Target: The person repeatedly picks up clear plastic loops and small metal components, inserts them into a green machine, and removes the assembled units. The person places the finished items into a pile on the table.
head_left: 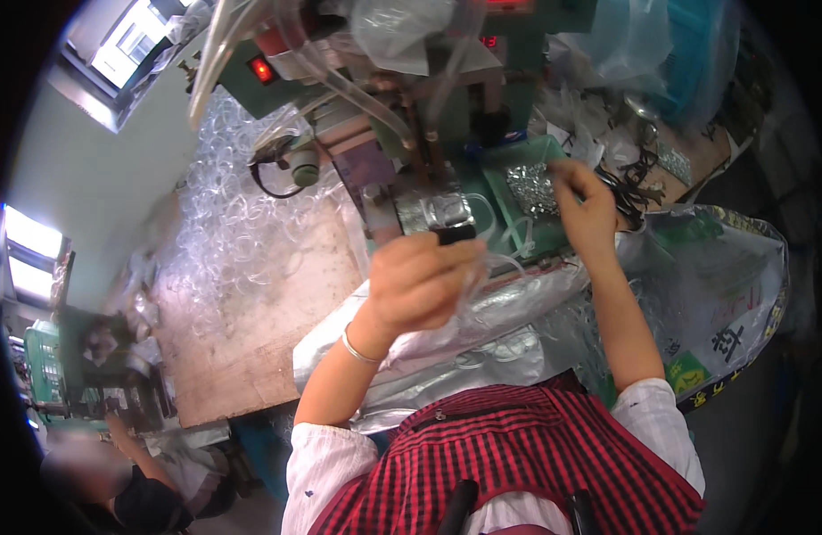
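My left hand (420, 281) is closed in front of the machine's work plate (433, 212), gripping thin clear plastic tubing (509, 260) that loops out past its fingers. Just beyond the knuckles is a small black block (456, 234) at the plate's near edge. My right hand (586, 207) is over the right side of a green tray (521, 234), fingers curled together beside a heap of small shiny metal parts (531, 189). Whether a part sits between those fingertips is too small to tell. Another clear loop (482, 214) lies between plate and tray.
A green bench machine (242, 89) with a lit red switch and hoses stands ahead. Many clear plastic rings (242, 205) pile up on the wooden table (242, 357) at left. Silver sheeting (491, 352) covers the near edge; a large plastic sack (714, 285) stands right. Another person (143, 486) works at lower left.
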Demonstrator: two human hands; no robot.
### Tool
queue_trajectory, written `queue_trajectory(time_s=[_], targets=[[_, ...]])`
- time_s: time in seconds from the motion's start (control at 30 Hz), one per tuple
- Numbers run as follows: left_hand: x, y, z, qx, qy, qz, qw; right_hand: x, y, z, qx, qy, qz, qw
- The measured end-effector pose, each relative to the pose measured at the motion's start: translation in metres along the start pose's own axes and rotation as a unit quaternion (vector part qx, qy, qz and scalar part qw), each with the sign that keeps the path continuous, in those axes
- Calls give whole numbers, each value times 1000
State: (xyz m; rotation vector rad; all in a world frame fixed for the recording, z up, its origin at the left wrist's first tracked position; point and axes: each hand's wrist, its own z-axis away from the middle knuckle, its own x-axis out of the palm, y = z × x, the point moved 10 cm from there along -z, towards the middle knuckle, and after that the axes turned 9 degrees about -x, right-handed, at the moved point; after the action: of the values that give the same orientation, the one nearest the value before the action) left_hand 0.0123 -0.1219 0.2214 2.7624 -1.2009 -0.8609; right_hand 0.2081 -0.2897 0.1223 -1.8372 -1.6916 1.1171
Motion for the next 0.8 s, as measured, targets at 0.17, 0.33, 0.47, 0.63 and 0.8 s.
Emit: queue_trajectory(time_s=[0.17, 0.33, 0.47, 0.63, 0.8], targets=[[2, -8, 5, -1, -7, 31, 999, -16, 68, 10, 88, 20, -106, 990], [1, -9, 5, -31, 19, 51, 998, 0, 26, 37, 87, -125, 100, 983], [6, -8, 30, -158, 14, 26, 987, 12, 10, 34, -10, -132, 211, 969], [14, -32, 108, -434, 37, 72, 897, 20, -2, 29, -91, -151, 283, 943], [54, -47, 99, -568, -32, 63, 820, 31, -9, 28, -135, -180, 325, 919]])
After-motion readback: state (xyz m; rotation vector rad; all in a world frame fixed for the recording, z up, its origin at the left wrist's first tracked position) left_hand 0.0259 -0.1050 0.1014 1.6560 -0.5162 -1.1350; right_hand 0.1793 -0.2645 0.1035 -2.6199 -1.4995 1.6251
